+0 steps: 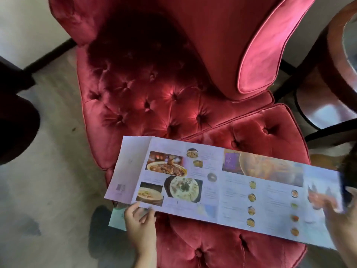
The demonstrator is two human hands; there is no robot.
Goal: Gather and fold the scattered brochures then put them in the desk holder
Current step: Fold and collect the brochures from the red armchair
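From the head view, the task looks barely begun: one brochure is spread at full length, all panels open and no fold made, held just above the front of a red chair. The left hand pinches the near edge by the left end, thumb on the printed face and fingers curled beneath. A pale green sheet shows just under that hand; whether the hand holds it too, I cannot tell. The right hand is blurred at the right end, with its thumb seemingly on top of the paper, so it appears to grip that end. The holder is not in view, so folding, gathering any others and stowing all seem left to do. As for room, the brochure's left end overhangs the seat edge above the floor, and its right end reaches past the seat toward a table with dark legs. The seat behind gives a soft, tufted surface, poor for creasing. A dark shape stands well apart at the left.
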